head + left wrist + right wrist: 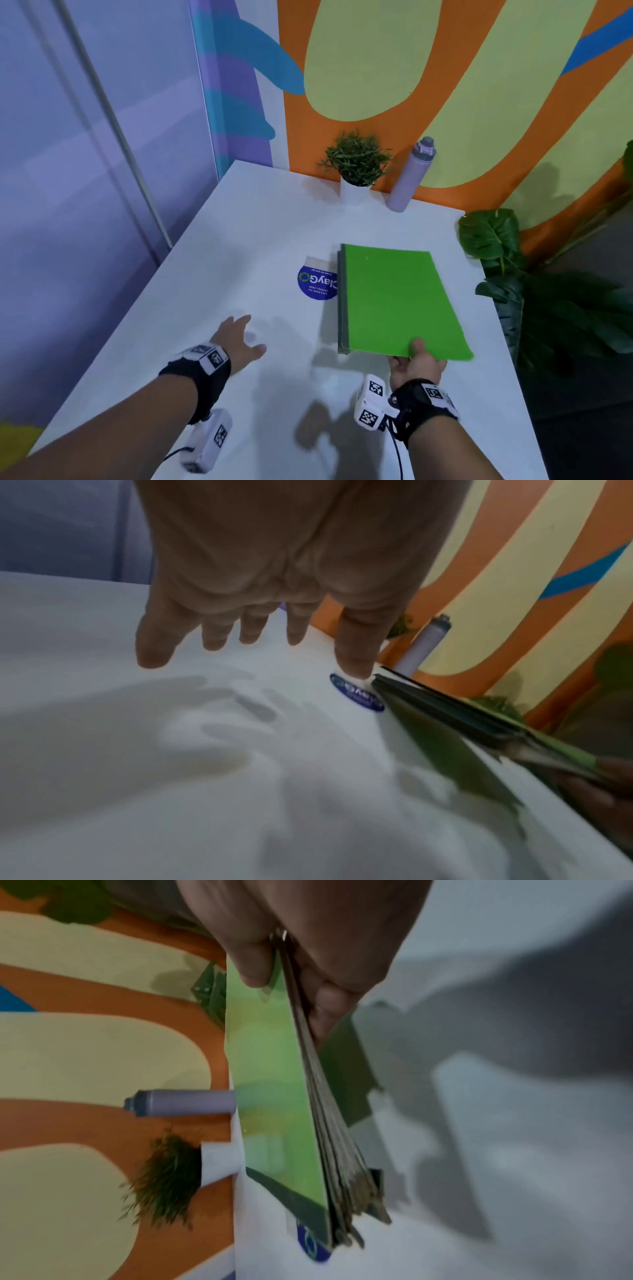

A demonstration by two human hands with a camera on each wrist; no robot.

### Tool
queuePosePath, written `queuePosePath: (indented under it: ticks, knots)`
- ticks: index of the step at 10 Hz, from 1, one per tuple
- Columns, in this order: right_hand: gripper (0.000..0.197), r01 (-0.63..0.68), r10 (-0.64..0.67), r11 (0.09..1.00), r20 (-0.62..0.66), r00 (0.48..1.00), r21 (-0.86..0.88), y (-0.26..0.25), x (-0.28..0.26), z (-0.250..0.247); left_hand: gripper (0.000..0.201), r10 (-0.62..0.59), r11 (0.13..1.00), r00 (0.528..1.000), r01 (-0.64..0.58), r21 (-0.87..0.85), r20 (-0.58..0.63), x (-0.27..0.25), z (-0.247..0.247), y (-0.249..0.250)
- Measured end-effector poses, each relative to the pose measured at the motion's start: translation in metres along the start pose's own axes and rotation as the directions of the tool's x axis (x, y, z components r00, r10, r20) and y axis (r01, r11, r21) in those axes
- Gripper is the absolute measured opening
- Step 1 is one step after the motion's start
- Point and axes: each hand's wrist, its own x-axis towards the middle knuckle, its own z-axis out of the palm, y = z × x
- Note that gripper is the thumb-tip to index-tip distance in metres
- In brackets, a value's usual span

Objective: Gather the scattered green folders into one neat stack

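Several green folders form one stack (394,301) on the right half of the white table (239,240), bright green cover on top. My right hand (416,363) pinches the stack's near edge, thumb on top and fingers beneath. In the right wrist view the stack (274,1083) is seen edge-on, its near edge raised off the table in that grip (291,969). My left hand (241,337) hovers over bare table to the left of the stack, fingers spread and holding nothing. In the left wrist view those fingers (212,637) hang above the table, the stack (445,710) to their right.
A round blue sticker (317,282) lies on the table at the stack's left edge. A small potted plant (356,168) and a lilac bottle (411,174) stand at the back by the painted wall. A large leafy plant (534,281) stands off the table's right edge.
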Motion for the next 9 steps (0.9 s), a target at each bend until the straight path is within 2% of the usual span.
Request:
queuePosePath:
  ticks: [1, 2, 3, 4, 5, 6, 7, 8, 9]
  knots:
    - [0.047, -0.041, 0.036, 0.998, -0.123, 0.992, -0.043, -0.004, 0.021, 0.0, 0.088, -0.069, 0.989, 0.995, 0.058, 0.138, 0.071, 0.004, 0.012, -0.013]
    - [0.052, -0.144, 0.138, 0.989, -0.134, 0.981, -0.03, -0.005, 0.039, 0.008, 0.087, -0.099, 0.975, 0.993, 0.085, 0.206, 0.061, 0.008, 0.016, -0.012]
    - [0.049, -0.217, 0.202, 0.972, -0.147, 0.968, -0.09, -0.001, 0.067, 0.022, 0.084, -0.116, 0.965, 0.992, 0.101, 0.24, 0.049, 0.014, 0.016, -0.01]
    - [0.015, -0.124, 0.128, 0.956, -0.005, 0.992, -0.265, -0.002, 0.088, 0.044, 0.08, -0.114, 0.962, 0.993, 0.106, 0.253, 0.017, 0.019, 0.017, -0.012]
    - [0.019, 0.058, 0.031, 0.748, 0.122, 0.992, -0.662, -0.002, 0.098, 0.062, 0.079, -0.11, 0.956, 0.994, 0.105, 0.275, 0.001, 0.026, 0.019, -0.017]
    - [0.022, 0.166, -0.098, 0.115, 0.155, 0.983, -0.979, -0.009, 0.094, 0.075, 0.081, -0.098, 0.948, 0.995, 0.094, 0.304, -0.001, 0.032, 0.021, -0.022]
    - [0.023, 0.249, -0.085, -0.124, 0.26, 0.962, -0.96, -0.02, 0.099, 0.091, 0.08, -0.11, 0.936, 0.993, 0.089, 0.341, 0.041, 0.034, 0.025, -0.024]
    - [0.026, 0.256, -0.064, -0.293, 0.285, 0.956, -0.921, -0.03, 0.098, 0.103, 0.08, -0.097, 0.93, 0.995, 0.084, 0.357, 0.017, 0.033, 0.029, -0.025]
    - [0.037, 0.291, -0.087, -0.327, 0.335, 0.938, -0.899, -0.035, 0.099, 0.104, 0.08, -0.118, 0.928, 0.993, 0.102, 0.358, 0.023, 0.033, 0.027, -0.023]
